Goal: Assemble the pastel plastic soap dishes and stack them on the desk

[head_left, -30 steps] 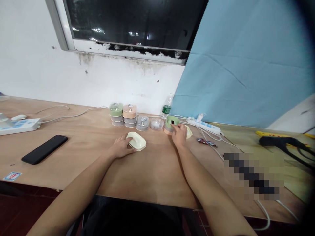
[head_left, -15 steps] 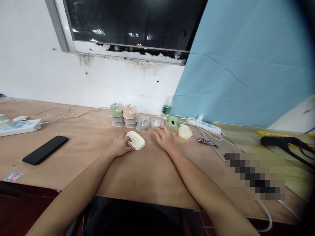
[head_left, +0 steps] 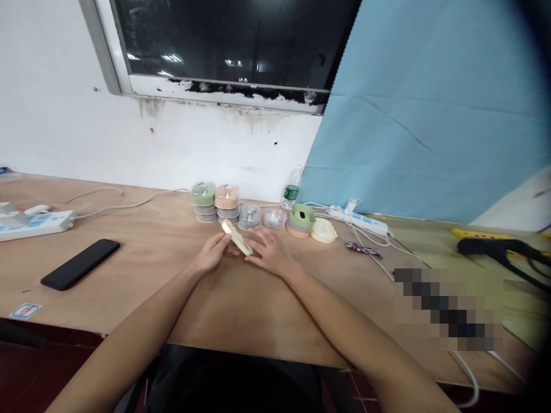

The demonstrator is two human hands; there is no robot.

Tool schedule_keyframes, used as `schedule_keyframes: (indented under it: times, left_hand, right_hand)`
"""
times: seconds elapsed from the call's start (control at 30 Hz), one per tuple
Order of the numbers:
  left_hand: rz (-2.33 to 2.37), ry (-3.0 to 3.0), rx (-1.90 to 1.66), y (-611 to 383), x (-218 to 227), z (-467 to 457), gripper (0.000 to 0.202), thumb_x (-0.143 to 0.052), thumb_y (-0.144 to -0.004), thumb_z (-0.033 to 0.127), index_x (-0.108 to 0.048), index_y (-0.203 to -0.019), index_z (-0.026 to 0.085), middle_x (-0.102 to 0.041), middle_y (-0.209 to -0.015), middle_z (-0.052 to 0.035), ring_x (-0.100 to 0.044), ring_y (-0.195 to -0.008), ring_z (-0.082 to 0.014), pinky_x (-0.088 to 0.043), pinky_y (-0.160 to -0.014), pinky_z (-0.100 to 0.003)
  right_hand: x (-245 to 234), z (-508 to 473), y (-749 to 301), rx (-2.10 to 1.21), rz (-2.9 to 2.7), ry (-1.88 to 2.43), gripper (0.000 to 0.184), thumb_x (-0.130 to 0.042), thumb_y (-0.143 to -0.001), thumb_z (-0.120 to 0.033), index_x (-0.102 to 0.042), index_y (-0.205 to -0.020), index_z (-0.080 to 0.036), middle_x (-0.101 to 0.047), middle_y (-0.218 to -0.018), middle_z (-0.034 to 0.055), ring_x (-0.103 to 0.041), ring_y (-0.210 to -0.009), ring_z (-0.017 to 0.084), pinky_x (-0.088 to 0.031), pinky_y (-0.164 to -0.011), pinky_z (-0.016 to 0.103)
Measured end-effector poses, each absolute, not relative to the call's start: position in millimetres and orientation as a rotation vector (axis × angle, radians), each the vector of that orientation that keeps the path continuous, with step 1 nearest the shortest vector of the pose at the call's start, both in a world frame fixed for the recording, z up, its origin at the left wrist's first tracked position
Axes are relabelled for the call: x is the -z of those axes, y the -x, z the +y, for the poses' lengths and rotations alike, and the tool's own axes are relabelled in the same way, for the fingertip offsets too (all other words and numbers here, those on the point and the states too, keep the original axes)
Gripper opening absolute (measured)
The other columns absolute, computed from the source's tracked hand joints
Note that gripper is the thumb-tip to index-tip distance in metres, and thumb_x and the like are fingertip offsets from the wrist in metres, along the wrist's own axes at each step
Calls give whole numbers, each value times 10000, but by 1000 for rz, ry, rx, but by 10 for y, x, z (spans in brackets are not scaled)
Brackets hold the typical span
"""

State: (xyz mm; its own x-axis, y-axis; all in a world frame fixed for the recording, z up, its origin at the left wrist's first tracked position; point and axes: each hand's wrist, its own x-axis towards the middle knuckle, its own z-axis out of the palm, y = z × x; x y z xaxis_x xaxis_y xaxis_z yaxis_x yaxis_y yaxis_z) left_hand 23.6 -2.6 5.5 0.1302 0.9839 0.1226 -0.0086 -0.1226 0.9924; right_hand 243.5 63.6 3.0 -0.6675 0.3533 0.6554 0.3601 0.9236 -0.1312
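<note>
A cream plastic lid (head_left: pixel 236 236) is tilted up on edge at the middle of the wooden table (head_left: pixel 155 275). My left hand (head_left: pixel 212 253) grips its left end and my right hand (head_left: pixel 270 254) holds its right end; both are closed on it. Just behind stand small round containers: a green-topped stack (head_left: pixel 202 200), an orange-topped stack (head_left: pixel 227 203), a grey one (head_left: pixel 249 216), a clear one (head_left: pixel 274 217) and a green-and-orange one (head_left: pixel 301 219). Another cream lid (head_left: pixel 323 230) lies flat to the right.
A black phone (head_left: pixel 80 264) lies at the left, with a white power strip (head_left: pixel 34 223) and cables behind it. A second power strip (head_left: pixel 359 221), a green-capped bottle (head_left: pixel 291 189), a small wrapper (head_left: pixel 360 247) and a black tool (head_left: pixel 499 249) are at the right. A blue sheet hangs behind.
My right hand left the green-and-orange container and came left to the cream lid. The lid, flat under my left hand before, is now lifted and tilted between both hands.
</note>
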Motion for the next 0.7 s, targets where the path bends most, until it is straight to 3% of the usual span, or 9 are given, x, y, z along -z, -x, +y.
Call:
schedule_keyframes:
  times: [0.2,0.43,0.7]
  left_hand:
    - [1277,-1720,-1095,-206,-67,-98,420,-556,-814,572,-595,-871,157,-683,-826,-56,-638,-761,-185,-484,-707,-306]
    - [1493,-2133,-842,-183,-131,-153,339,-513,-844,512,-658,-891,209,-673,-774,-27,-597,-688,-179,-443,-625,-286]
    - [1501,-2171,-801,-155,-142,-134,329,-501,-855,490,-665,-884,207,-678,-811,-30,-587,-700,-173,-436,-640,-281]
  right_hand:
    - [-49,637,-2381,-6,-2366,507,271,-464,-920,-299,-608,-1150,-297,-653,-1027,27,-580,-955,218,-475,-878,390]
    - [-30,1145,-3169,339,-1597,1019,319,-326,-932,-296,-562,-1113,-181,-579,-1106,138,-498,-1102,264,-366,-972,475]
    - [107,1498,-4129,369,-1200,1311,314,-451,-869,-334,-561,-1081,-128,-399,-1229,193,-394,-1215,306,-304,-1022,501]
